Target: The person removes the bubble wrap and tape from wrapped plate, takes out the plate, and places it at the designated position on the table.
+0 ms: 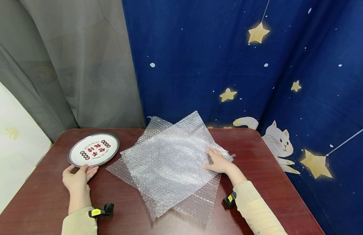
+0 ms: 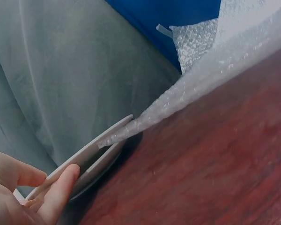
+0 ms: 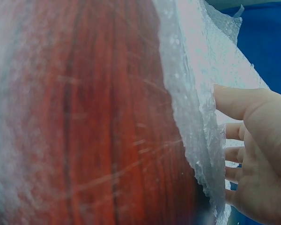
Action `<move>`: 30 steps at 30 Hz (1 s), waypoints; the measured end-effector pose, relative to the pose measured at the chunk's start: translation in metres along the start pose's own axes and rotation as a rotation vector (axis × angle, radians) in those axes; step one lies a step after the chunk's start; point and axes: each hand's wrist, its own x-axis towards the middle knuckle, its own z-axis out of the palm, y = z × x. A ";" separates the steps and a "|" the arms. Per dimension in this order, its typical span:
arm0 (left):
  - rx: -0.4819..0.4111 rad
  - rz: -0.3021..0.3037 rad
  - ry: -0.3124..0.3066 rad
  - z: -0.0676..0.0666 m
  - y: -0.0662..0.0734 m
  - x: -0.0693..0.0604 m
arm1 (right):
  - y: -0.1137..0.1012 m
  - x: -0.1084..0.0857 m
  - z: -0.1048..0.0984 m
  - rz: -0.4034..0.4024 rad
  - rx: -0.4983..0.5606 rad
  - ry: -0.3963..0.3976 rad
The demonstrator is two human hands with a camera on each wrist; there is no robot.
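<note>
A white oval plate (image 1: 90, 150) with a dark green rim, red characters and coloured motifs is at the table's left. My left hand (image 1: 77, 180) pinches its near edge, thumb on top and fingers below. The left wrist view shows the plate (image 2: 84, 159) tilted edge-on, with its shaded underside above the tabletop. In the middle lie overlapping sheets of bubble wrap (image 1: 169, 160), set at different angles. My right hand (image 1: 219, 161) rests on the right part of the top sheet, fingers extended. In the right wrist view its thumb and fingertips touch the bubble wrap (image 3: 196, 112).
The sheets lie on a dark red wooden table (image 1: 263, 182), some reaching its far edge. Behind it hang a grey curtain (image 1: 90, 65) and a blue curtain (image 1: 193, 58) with stars and a cat. Each wrist wears a black camera strap (image 1: 108, 209).
</note>
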 end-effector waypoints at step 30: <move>0.079 -0.062 -0.078 -0.004 -0.001 0.005 | -0.001 -0.001 -0.004 0.000 -0.038 -0.029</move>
